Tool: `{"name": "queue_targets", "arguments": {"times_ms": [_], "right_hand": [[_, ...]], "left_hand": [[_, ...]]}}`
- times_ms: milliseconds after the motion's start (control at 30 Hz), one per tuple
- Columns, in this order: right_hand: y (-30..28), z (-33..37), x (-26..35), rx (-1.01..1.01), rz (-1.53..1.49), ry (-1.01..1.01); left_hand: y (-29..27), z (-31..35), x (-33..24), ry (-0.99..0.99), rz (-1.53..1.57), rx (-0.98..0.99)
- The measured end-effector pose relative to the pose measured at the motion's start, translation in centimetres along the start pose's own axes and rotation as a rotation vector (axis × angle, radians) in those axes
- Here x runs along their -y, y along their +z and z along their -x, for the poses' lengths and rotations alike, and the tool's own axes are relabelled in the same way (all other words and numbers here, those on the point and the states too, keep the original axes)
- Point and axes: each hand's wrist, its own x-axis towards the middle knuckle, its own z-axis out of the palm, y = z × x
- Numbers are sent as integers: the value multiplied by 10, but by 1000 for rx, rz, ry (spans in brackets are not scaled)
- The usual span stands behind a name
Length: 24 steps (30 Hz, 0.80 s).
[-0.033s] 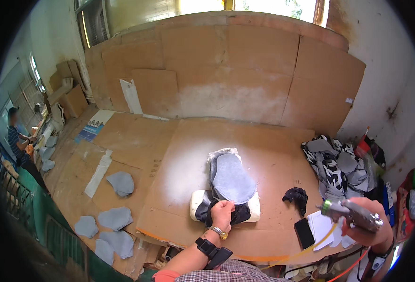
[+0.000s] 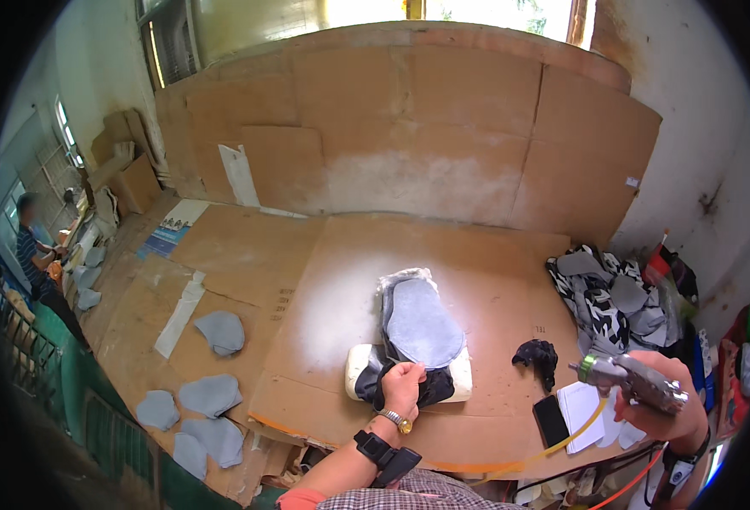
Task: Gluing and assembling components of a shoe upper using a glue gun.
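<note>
My left hand (image 2: 401, 388) is closed at the near edge of a grey rounded fabric piece (image 2: 426, 323), its fingertips pinching that edge. The piece lies over dark cloth (image 2: 377, 371) on a cream-coloured block (image 2: 463, 380) in the middle of the cardboard-covered table. Over the right side of the table, my right hand (image 2: 668, 387) is wrapped round a metal spray gun (image 2: 634, 380) with a green ring near its nozzle. The nozzle points left, and a yellow hose (image 2: 575, 438) runs from below the gun. My right fingers are partly hidden behind the gun.
Several loose grey pieces (image 2: 209, 395) lie at the left. A black phone (image 2: 550, 422), white paper (image 2: 579, 412) and a crumpled black cloth (image 2: 536, 361) are near the right hand. Behind them is a black-and-white patterned pile (image 2: 600, 302). Cardboard (image 2: 443, 127) stands behind; a person (image 2: 35, 255) is far left.
My right hand and the spray gun have shifted slightly, with the nozzle a little further left and lower-right body tilted. My left hand keeps its hold on the fabric piece.
</note>
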Motion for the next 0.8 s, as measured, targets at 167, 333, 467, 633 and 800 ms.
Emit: {"name": "queue_targets", "arguments": {"times_ms": [167, 333, 467, 633, 800], "right_hand": [[21, -12, -11, -2, -77, -80], [84, -41, -13, 38, -223, -56], [137, -61, 23, 328, 105, -7], [224, -95, 43, 410, 192, -64], [280, -104, 52, 383, 246, -71]], "left_hand": [[-26, 24, -52, -51, 172, 88], [-118, 39, -119, -16, 321, 59], [-231, 16, -167, 159, 416, -85], [-390, -48, -227, 426, 374, -383], [-537, -126, -215, 553, 366, -567]]}}
